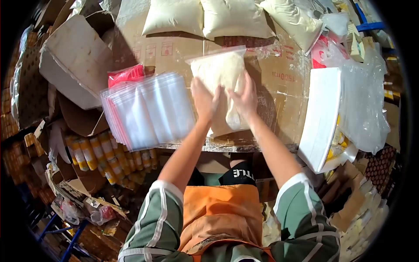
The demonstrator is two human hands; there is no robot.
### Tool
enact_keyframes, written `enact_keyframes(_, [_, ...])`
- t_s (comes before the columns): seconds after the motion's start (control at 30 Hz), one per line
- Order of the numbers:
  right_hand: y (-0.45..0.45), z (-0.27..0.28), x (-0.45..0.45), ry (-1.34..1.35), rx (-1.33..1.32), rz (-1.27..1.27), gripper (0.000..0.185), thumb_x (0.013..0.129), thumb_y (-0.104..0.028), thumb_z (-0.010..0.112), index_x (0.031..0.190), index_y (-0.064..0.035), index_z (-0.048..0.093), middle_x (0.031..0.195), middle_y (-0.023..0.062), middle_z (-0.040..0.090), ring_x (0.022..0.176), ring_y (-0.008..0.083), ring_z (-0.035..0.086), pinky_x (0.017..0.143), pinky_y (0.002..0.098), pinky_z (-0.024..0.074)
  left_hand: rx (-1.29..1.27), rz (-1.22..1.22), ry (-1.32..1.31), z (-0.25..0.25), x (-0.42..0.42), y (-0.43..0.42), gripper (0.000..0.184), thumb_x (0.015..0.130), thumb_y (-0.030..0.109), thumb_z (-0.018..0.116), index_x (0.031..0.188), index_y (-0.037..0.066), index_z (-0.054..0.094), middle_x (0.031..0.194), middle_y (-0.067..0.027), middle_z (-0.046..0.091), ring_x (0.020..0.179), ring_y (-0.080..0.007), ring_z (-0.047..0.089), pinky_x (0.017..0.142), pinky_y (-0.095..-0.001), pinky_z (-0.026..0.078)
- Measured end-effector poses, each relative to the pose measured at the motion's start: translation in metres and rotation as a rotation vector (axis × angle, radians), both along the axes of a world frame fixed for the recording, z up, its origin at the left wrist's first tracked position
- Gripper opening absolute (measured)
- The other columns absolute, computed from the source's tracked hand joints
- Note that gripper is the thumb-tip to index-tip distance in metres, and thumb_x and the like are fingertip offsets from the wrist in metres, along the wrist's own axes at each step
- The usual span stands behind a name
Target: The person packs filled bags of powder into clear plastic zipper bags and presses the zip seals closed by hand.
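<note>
A clear zip bag of pale cream powder (220,67) lies on the cardboard-covered table in front of me, its zip edge pointing away. My left hand (204,98) grips the bag's left side, thumb on top. My right hand (245,96) holds its right side, with the fingers curled along the edge. The bag's lower part, between my wrists, looks flatter and creased. Left of it, close to my left forearm, lies a fanned stack of flat clear zip bags (148,111) with pinkish-red edges.
Filled bags of powder (238,19) line the table's far side. A red packet (125,75) lies behind the stack. An open cardboard box (76,61) stands at left, a white foam box (321,118) at right. Yellow-and-white containers (100,153) are piled below the table's left edge.
</note>
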State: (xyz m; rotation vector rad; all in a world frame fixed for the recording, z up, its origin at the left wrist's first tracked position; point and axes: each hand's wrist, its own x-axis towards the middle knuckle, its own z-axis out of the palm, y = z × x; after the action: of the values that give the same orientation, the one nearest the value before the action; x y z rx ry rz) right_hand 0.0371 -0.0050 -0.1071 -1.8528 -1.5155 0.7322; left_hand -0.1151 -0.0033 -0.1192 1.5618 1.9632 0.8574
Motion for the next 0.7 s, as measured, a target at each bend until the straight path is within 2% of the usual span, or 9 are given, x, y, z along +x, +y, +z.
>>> enact_keyframes(0.1, [-0.053,-0.007,0.017,0.124,-0.311,-0.173,0.084,0.071,-0.042,0.080,0.133,0.0034,0.045,0.125,0.0232,0.056,0.112,0.0330,0.057,0.094,0.0409,0.0456,-0.054,0.125,-0.278,0.008,0.001,-0.045,0.073,0.086,0.041,0.066,0.135,-0.006,0.042,0.133,-0.0309,0.048,0.125,-0.0412,0.048,0.103,-0.0438,0.039])
enact_keyframes(0.17, [-0.062,0.003,0.024,0.212,-0.484,-0.180,0.077,0.072,-0.041,0.080,0.127,0.0048,0.052,0.116,0.0213,0.063,0.103,0.0307,0.063,0.088,0.0387,0.0489,-0.576,0.202,-0.457,0.019,-0.003,-0.063,0.060,0.087,0.041,0.067,0.122,-0.006,0.055,0.105,-0.0214,0.066,0.094,-0.0305,0.065,0.084,-0.0371,0.050])
enact_keyframes(0.23, [-0.055,0.003,0.027,0.778,-0.653,-0.199,0.058,0.074,-0.034,0.080,0.114,0.0042,0.061,0.096,0.0146,0.069,0.086,0.0222,0.067,0.077,0.0333,0.0515,-0.671,0.199,-0.698,0.045,-0.009,-0.057,0.054,0.087,0.041,0.067,0.115,-0.005,0.060,0.094,-0.0155,0.066,0.082,-0.0240,0.064,0.074,-0.0341,0.049])
enact_keyframes(0.3, [-0.065,0.042,0.030,0.766,-0.571,-0.159,0.053,0.075,-0.029,0.079,0.113,0.0040,0.062,0.094,0.0130,0.069,0.083,0.0192,0.066,0.076,0.0322,0.0516,-0.679,0.159,-0.949,0.059,-0.013,-0.065,0.044,0.089,0.038,0.066,0.100,-0.004,0.066,0.081,-0.0043,0.064,0.064,-0.0086,0.054,0.055,-0.0265,0.043])
enact_keyframes(0.43, [-0.082,0.068,0.028,0.601,-0.423,-0.150,0.039,0.077,-0.022,0.077,0.103,0.0031,0.062,0.089,0.0103,0.069,0.080,0.0163,0.066,0.074,0.0308,0.0518,-0.551,0.162,-1.031,0.050,-0.008,-0.097,0.042,0.089,0.037,0.067,0.098,-0.005,0.062,0.079,-0.0049,0.062,0.066,-0.0062,0.050,0.059,-0.0232,0.041])
enact_keyframes(0.53, [-0.108,0.030,0.027,0.263,-0.415,-0.161,0.046,0.074,-0.029,0.081,0.100,0.0024,0.058,0.093,0.0132,0.067,0.086,0.0205,0.065,0.079,0.0336,0.0519,-0.646,0.152,-0.493,0.018,0.000,-0.122,0.065,0.081,0.046,0.073,0.112,-0.008,0.054,0.093,-0.0186,0.066,0.087,-0.0272,0.065,0.076,-0.0358,0.050])
enact_keyframes(0.57, [-0.117,0.016,0.029,0.264,-0.377,-0.198,0.054,0.072,-0.030,0.083,0.104,0.0030,0.057,0.097,0.0146,0.067,0.088,0.0218,0.065,0.080,0.0347,0.0518,-0.548,0.106,-0.550,0.002,-0.001,-0.131,0.070,0.077,0.048,0.076,0.113,-0.007,0.052,0.102,-0.0244,0.065,0.098,-0.0358,0.064,0.085,-0.0410,0.049])
enact_keyframes(0.6, [-0.125,0.001,0.031,0.268,-0.348,-0.236,0.061,0.070,-0.032,0.085,0.109,0.0036,0.055,0.101,0.0160,0.066,0.091,0.0230,0.064,0.081,0.0359,0.0518,-0.581,0.074,-0.509,0.012,-0.003,-0.131,0.057,0.085,0.037,0.073,0.117,-0.005,0.053,0.109,-0.0181,0.064,0.095,-0.0211,0.063,0.082,-0.0345,0.050])
enact_keyframes(0.7, [-0.123,0.001,0.039,0.535,-0.411,-0.237,0.064,0.073,-0.026,0.083,0.119,0.0058,0.051,0.107,0.0157,0.065,0.093,0.0197,0.063,0.081,0.0324,0.0520,-0.630,0.141,-0.657,0.019,-0.011,-0.126,0.063,0.080,0.041,0.076,0.115,-0.005,0.052,0.106,-0.0199,0.066,0.095,-0.0260,0.065,0.082,-0.0362,0.050])
